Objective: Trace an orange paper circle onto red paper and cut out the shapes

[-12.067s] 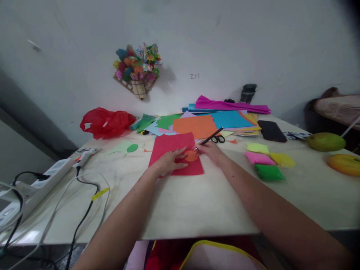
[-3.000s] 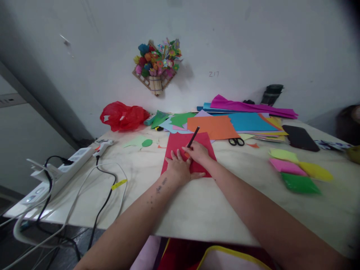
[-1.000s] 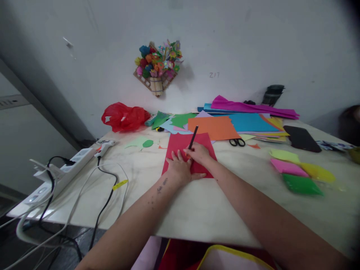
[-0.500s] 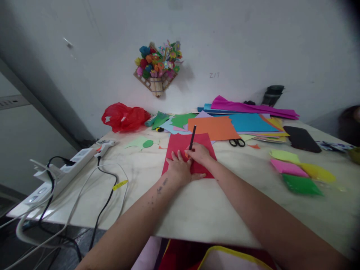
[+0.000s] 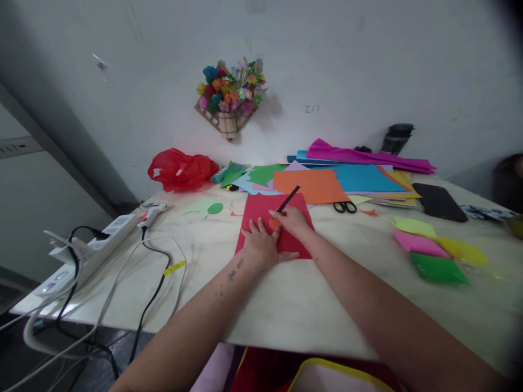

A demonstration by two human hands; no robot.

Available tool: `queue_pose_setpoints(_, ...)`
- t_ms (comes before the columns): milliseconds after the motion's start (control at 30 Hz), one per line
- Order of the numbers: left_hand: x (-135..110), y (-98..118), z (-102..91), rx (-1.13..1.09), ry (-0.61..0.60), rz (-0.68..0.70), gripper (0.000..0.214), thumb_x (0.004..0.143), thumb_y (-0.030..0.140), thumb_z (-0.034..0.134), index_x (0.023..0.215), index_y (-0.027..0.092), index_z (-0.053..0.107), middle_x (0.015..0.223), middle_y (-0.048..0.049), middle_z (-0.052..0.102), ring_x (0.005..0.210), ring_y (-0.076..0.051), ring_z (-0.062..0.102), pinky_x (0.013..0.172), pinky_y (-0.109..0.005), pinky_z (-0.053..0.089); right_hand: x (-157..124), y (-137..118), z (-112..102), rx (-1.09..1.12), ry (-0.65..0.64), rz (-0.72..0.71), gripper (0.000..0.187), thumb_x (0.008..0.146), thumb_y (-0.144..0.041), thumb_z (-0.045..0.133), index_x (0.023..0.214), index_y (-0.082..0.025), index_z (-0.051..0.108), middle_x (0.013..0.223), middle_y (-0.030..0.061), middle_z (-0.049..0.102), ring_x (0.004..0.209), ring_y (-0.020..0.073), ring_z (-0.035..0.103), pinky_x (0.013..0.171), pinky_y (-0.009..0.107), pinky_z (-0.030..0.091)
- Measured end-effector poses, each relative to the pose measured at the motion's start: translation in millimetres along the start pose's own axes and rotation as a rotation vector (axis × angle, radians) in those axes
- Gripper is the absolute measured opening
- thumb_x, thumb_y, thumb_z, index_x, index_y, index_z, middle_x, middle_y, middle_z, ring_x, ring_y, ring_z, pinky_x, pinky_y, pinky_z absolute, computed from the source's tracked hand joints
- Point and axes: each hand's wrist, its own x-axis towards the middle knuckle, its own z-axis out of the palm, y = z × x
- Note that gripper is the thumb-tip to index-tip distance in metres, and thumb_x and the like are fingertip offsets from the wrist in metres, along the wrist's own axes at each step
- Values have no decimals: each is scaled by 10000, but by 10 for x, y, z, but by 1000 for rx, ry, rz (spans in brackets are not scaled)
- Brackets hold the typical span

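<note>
Flat on the table lies a sheet of red paper (image 5: 255,207), its top edge partly wavy. My left hand (image 5: 262,245) presses on it with fingers spread. A small orange paper piece (image 5: 274,224) rests on the red sheet, between the fingers of my two hands. My right hand (image 5: 292,220) grips a dark pencil (image 5: 289,197), which leans up and to the right. The pencil's tip is hidden behind my fingers, close to the orange piece.
Behind the red sheet are orange paper (image 5: 310,185), black-handled scissors (image 5: 345,207) and stacked coloured sheets. Soft coloured packets (image 5: 439,267) and a black phone (image 5: 438,201) lie to the right. At left are a power strip (image 5: 93,250), a glue gun (image 5: 153,214) and loose cables.
The pencil has tilted over to the right in my right hand, and more of the orange piece now shows. My left hand stays in place on the red sheet.
</note>
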Motion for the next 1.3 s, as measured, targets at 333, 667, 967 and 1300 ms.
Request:
queue_pose_setpoints(333,5,-6,19,-4,22,6,942,587,828,234,1359,291,186,1424,-161,133,1247,-458,96,899,-610,192,-2,-41,-14,-65,-70,-24,382,712,-544,499,816,-208,649,899,54,656,831,170,595,653,243,428)
queue_pose_setpoints(667,-12,-11,-9,-12,5,15,936,598,821,236,1362,283,177,1428,-153,117,1247,-458,89,899,-619,183,37,-6,35,-60,-26,-71,355,702,-524,523,794,-198,630,986,49,610,874,155,575,713,245,433)
queue_pose_setpoints(967,44,-20,65,-2,22,11,968,575,834,242,1365,279,167,1427,-164,110,1248,-459,80,900,-617,181,30,-18,30,-55,-33,-89,330,711,-496,530,811,-195,622,947,45,624,848,150,578,687,243,431)
queue_pose_setpoints(1300,-11,-8,-20,-24,-9,13,960,585,832,222,1366,276,165,1431,-154,94,1250,-457,74,903,-622,172,62,5,35,-77,-9,-80,340,705,-505,536,816,-198,630,973,52,613,876,162,571,733,259,429)
